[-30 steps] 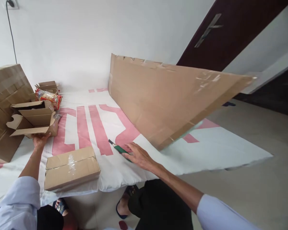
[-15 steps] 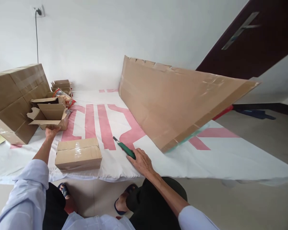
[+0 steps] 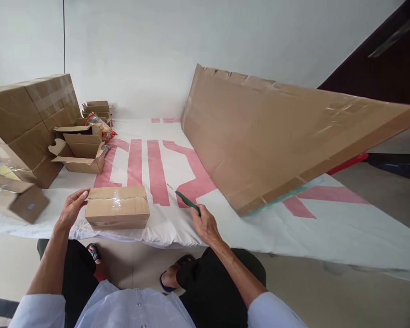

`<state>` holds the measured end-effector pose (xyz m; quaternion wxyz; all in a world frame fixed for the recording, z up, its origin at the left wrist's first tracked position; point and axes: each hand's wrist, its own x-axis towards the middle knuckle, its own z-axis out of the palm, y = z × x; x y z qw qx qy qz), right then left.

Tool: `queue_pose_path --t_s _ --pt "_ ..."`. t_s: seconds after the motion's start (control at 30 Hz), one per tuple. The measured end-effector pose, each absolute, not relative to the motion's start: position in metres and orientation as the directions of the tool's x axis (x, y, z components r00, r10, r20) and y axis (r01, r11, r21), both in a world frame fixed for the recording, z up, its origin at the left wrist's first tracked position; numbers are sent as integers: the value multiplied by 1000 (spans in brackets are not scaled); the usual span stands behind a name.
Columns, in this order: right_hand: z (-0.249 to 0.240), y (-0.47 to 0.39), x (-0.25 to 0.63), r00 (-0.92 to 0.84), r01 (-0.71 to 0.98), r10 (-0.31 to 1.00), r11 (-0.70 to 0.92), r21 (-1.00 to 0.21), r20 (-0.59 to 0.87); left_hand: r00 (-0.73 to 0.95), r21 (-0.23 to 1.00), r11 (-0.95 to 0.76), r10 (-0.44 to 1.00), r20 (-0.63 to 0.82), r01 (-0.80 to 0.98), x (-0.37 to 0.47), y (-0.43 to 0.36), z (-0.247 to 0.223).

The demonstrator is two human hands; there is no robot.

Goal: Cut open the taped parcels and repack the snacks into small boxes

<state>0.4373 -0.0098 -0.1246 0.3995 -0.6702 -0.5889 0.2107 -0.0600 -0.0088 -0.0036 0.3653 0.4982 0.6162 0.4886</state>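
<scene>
- My right grip (image 3: 205, 224), just right of lower centre: fingers wrapped round the handle of a green knife (image 3: 186, 200); thin blade points up-left, apart from any cardboard.
- My left grip (image 3: 71, 208), left of centre: thumb and fingers bent at the upper left corner of the taped box (image 3: 118, 214). Firm pinch or light rest: cannot tell.
- Taped box lies flat near the front edge of the cloth-covered counter (image 3: 328, 241), lower left of centre, between my two hands.
- Technique, my judgement: left hand steadies the box at its end, clear of the blade's line; any cut should be shallow, along the top seam, drawn away from those fingers. Soft cloth may let the box slide, so press down lightly.
- Containers: taped box is closed, clear tape across mid-seam; contents hidden.
- Open box (image 3: 84, 166), left, has its flaps raised; inner walls show, bottom does not.
- Behind it, a see-through packet (image 3: 102, 129) with red trim holds something pale, unidentified.
- Smaller box (image 3: 97, 109), further back, flaps up; inside not visible.
- Far left, blurred box (image 3: 27, 207): contents cannot be told.
</scene>
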Motion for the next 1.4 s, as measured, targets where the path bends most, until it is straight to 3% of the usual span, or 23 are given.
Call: queue_pose_path --t_s 0.07,0.17,0.23,0.33,0.47,0.67,0.9,1.03,1.4 --pt "-113 -10 422 229 351 972 -37 -936 48 -195 973 15 980 30 229 -52 -24 -2" --pt "-94 -12 388 136 -44 989 -52 -998 -58 -228 950 -47 966 122 310 -34 -30 -2" --pt "-82 -15 366 81 -182 995 -45 -982 -61 -217 952 -74 966 143 297 -22 -28 -4" --pt "-69 -19 340 28 -258 997 -63 -964 -73 -149 983 -57 985 84 176 -14 -24 -7" --pt "-63 -21 326 1 -247 997 -69 -967 -71 -129 979 -75 987 101 189 -27 -23 -11" --pt "-64 -22 331 9 -189 998 -59 -980 -62 -363 940 -54 913 184 338 -60 -28 -18" --pt "-42 -21 355 20 8 997 77 -997 77 -16 976 -159 986 163 149 -40 -49 -11" --pt "-16 -23 366 -67 107 988 146 -984 139 12 980 -180 984 180 84 -29 -44 -1" --pt "44 -8 336 -395 244 909 245 -938 135 54 992 -87 995 83 88 -33 -37 10"
